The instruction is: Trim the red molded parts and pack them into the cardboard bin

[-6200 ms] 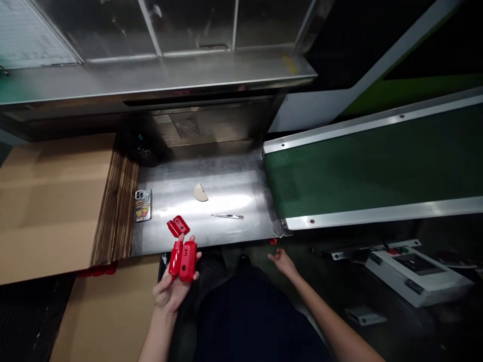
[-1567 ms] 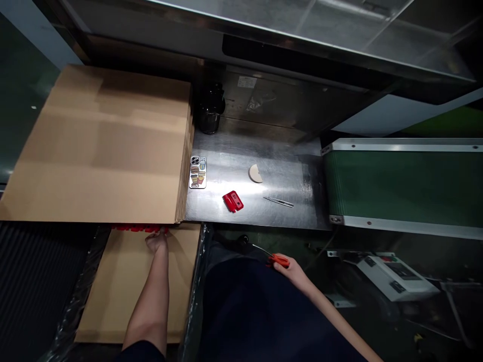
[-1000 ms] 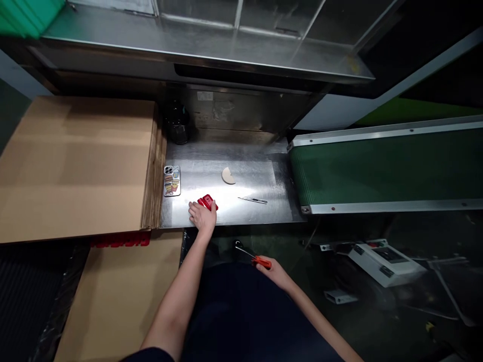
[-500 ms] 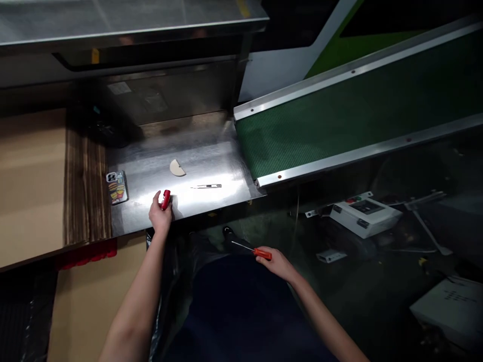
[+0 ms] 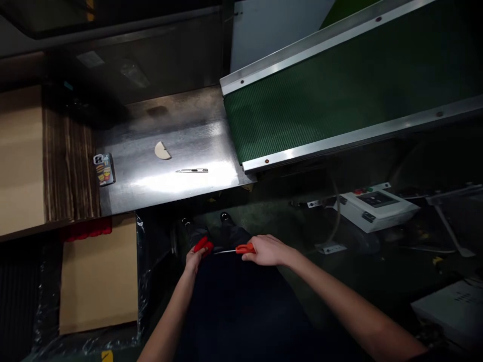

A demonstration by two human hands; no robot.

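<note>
In front of my body, my left hand (image 5: 193, 260) is closed on a small red object (image 5: 204, 246). Facing it, my right hand (image 5: 267, 250) grips the orange handle of a screwdriver (image 5: 245, 249), whose thin metal shaft points left and ends at or close to the red object; whether they touch I cannot tell. Beyond my hands, the metal table (image 5: 128, 191) bears a pale half-round piece (image 5: 161, 151), a slim cutter-like tool (image 5: 192, 171) and a phone in a patterned case (image 5: 104, 169).
Stacked cardboard (image 5: 22, 161) borders the table on the left, with more cardboard (image 5: 100, 281) below. A green conveyor belt (image 5: 302, 105) rises to the right. Under it are a white control box (image 5: 377, 206) and a metal stand; another pale box (image 5: 453, 311) is at lower right.
My left hand has left the table's front edge and come down and right with the red object, close to the screwdriver. The view has shifted, and the screwdriver now lies nearly level.
</note>
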